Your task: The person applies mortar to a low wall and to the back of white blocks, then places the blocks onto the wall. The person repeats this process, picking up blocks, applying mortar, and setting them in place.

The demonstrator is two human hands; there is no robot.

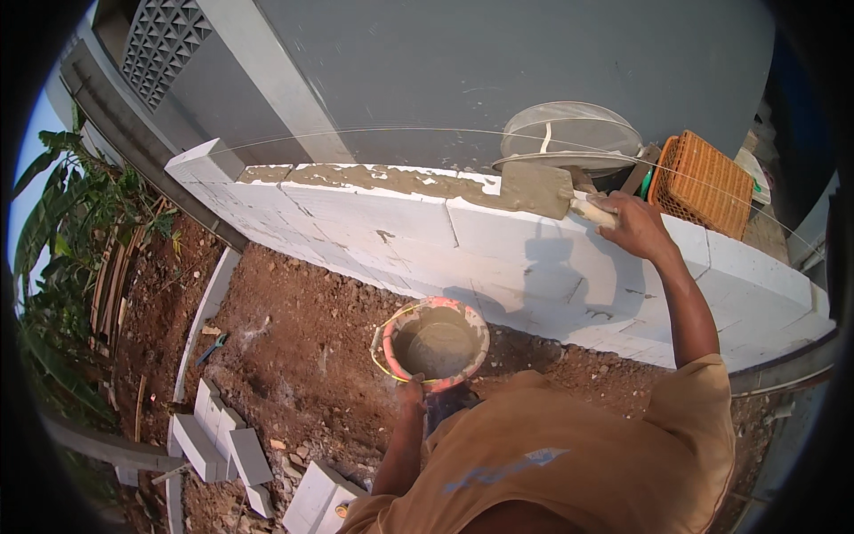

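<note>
My right hand is closed round the pale handle of a trowel, over the top of the white block wall. Grey mortar covers the trowel's broad blade, which lies at the wall's top edge. To its left, a rough bed of mortar runs along the top of the blocks. Low in front of me, my left hand grips the near left rim of a reddish bucket. Wet mortar fills part of the bucket, and its yellow handle hangs over the left side.
A string stretches above the wall. Behind it are a round sieve and an orange woven basket. Loose white blocks and pliers with blue handles lie on the dirt at left. One block stands at the wall's left end.
</note>
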